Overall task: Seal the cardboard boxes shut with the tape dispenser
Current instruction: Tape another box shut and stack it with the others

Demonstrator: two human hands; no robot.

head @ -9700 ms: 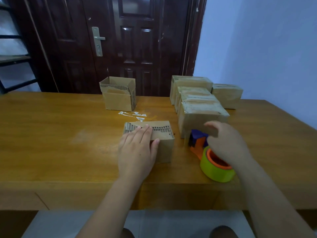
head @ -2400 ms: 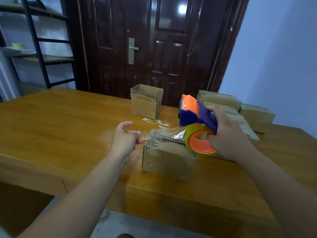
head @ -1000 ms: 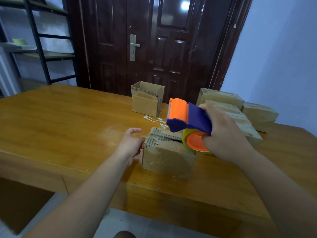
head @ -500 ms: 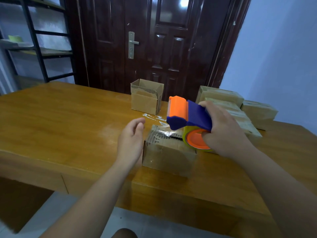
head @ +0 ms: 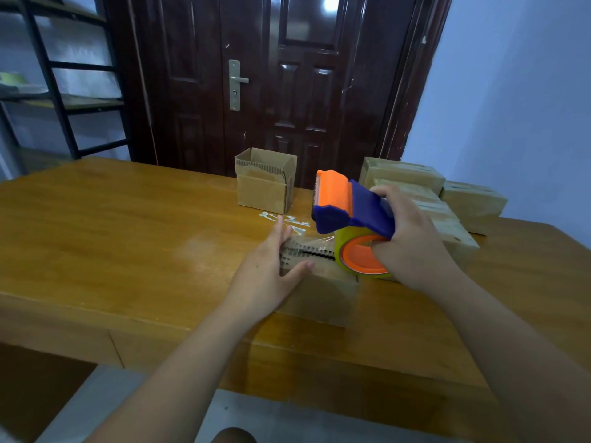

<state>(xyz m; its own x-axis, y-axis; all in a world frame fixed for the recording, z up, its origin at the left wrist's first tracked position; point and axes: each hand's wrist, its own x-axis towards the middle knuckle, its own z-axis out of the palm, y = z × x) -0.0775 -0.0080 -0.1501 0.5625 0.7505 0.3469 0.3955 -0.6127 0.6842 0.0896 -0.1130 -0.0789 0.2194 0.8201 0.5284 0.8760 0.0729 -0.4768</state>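
Left hand (head: 267, 276), fingers (head: 276, 238) released flat, is pressing tape (head: 308, 242) onto the box (head: 319, 292) beneath them. Right hand (head: 412, 241) is grasping the tape dispenser (head: 348, 212), which likely needs drawing away from those fingers along the seam.

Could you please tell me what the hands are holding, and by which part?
The right hand grips the orange-and-blue plastic tape dispenser by its blue handle. The left hand holds nothing; its straight fingers press the brown cardboard box.

Dispenser (head: 351, 206) orange/blue; roll (head: 342, 235) prob. yellow.
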